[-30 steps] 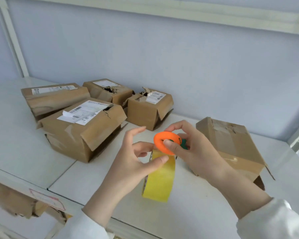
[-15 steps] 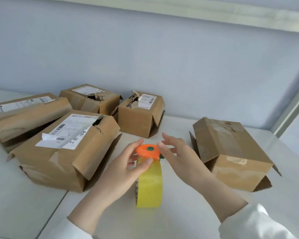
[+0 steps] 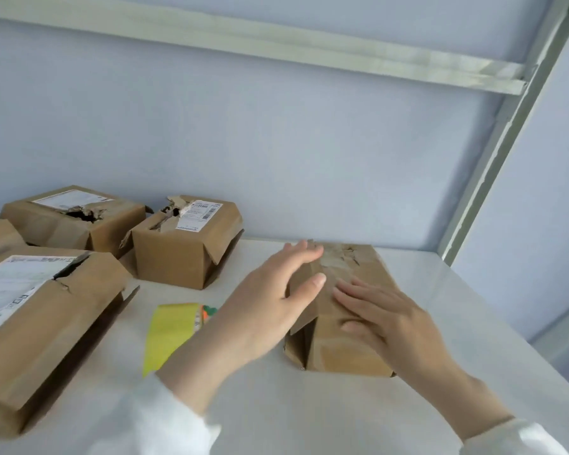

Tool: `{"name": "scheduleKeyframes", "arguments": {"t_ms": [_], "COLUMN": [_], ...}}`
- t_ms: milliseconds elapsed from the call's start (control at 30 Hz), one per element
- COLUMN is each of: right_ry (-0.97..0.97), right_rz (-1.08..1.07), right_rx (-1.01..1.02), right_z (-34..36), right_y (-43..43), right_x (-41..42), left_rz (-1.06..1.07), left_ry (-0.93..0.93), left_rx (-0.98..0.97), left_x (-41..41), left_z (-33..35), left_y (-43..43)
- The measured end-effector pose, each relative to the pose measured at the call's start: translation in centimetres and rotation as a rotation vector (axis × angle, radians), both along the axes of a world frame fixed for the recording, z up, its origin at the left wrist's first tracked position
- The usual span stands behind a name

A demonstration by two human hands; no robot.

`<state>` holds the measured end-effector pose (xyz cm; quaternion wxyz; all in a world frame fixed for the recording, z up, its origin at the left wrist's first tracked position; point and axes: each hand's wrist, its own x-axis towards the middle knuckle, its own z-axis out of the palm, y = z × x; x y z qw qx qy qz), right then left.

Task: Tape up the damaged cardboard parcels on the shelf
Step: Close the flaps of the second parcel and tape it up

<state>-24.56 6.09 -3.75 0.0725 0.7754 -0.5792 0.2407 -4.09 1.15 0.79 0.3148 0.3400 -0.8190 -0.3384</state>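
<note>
On the shelf [image 3: 309, 408], a torn parcel [image 3: 368, 267] lies beneath the right hand [image 3: 388, 323], flat on top, and the left hand [image 3: 270, 310] at its left edge, each grip spread. Yellow tape [image 3: 168, 333] sits beside the left wrist.

Bare shelf [image 3: 457, 323] lies open right of the parcel [image 3: 368, 270] and along the front edge, while the tape roll [image 3: 168, 333] and torn boxes [image 3: 178, 254] crowd the left.
</note>
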Motion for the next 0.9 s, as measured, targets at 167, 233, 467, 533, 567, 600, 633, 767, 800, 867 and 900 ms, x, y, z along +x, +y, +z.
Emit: {"name": "scheduleKeyframes", "arguments": {"t_ms": [167,233,467,533,567,600,633,767,800,867,900], "right_ry": [0.063,0.049,-0.450,-0.633,-0.729,-0.785,-0.791,-0.528,-0.469,-0.435,-0.439], "right_rz": [0.266,0.296,-0.011,-0.046,-0.049,-0.068,-0.110,-0.328,-0.363,-0.392,-0.395], "right_rx": [0.036,0.081,0.178,0.270,0.311,0.338,0.347,0.386,0.404,0.435,0.445], "right_z": [0.6,1.1,-0.7,-0.8,-0.2,0.6,1.1,1.5,1.5,1.7,1.8], "right_y": [1.5,2.2,3.3,3.5,3.5,3.5,3.4,3.1,3.0,2.9,2.9], "right_x": [-5.0,-7.4,-6.1,-6.1,-6.4,-6.7,-7.0,-6.7,-6.4,-6.1,-6.1], "left_rz": [0.114,0.204,0.259,0.289,0.297,0.306,0.316,0.242,0.186,0.120,0.098], "left_ry": [-0.244,-0.245,-0.257,-0.304,-0.324,-0.321,-0.289,-0.156,-0.112,-0.026,0.004], "left_rx": [0.016,0.037,0.216,0.221,0.229,0.252,0.289,0.414,0.449,0.519,0.553], "left_x": [-5.1,-5.9,-7.4,-6.8,-6.5,-6.3,-6.3,-7.6,-8.0,-8.3,-8.3], "left_z": [-0.7,-1.1,-3.2,-3.1,-2.9,-2.7,-2.4,-2.6,-2.9,-3.4,-3.5], "left_y": [-5.2,-6.6,-5.1,-3.7,-3.1,-2.7,-2.3,-1.5,-1.4,-1.2,-1.3]}}
